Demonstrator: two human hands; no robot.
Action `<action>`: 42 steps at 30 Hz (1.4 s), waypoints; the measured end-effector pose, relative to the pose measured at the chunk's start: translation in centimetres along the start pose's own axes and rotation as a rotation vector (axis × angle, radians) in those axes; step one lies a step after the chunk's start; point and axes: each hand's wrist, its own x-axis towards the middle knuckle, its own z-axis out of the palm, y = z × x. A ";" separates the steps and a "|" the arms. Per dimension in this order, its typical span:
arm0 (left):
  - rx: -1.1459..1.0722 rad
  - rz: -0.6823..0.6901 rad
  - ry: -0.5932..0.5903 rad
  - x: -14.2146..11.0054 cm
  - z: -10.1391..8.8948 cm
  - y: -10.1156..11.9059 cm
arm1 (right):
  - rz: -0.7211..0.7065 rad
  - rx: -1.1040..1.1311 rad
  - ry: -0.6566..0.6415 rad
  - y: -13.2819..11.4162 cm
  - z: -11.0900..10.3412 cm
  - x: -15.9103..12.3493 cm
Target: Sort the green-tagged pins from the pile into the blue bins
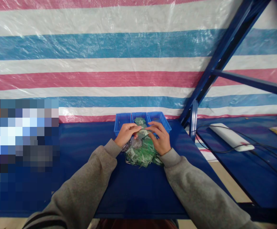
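My left hand (128, 133) pinches a small clear packet with green in it (142, 133) between thumb and fingertips. My right hand (160, 137) is at the packet's other side, with thumb and forefinger curved round its edge. Below both hands lies a heap of small green and clear packets (142, 153) with thin pale and metallic pieces among them. Just beyond the fingers stand three blue bins side by side: the left bin (119, 129), the middle bin (138, 115) with green packets in it, and the right bin (165, 122). What exactly the packets contain is too small to tell.
The heap rests on a dark blue table (138, 194). A slanted blue metal frame (206, 74) rises at the right. Past a gap, a white oblong device (231, 136) and black cables (267, 148) lie on another blue surface. Striped sheeting (105, 63) hangs behind. The left side is pixelated.
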 end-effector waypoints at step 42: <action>0.127 0.073 0.086 -0.1 0.0 -0.5 | 0.017 -0.020 -0.020 0.3 0.1 0.0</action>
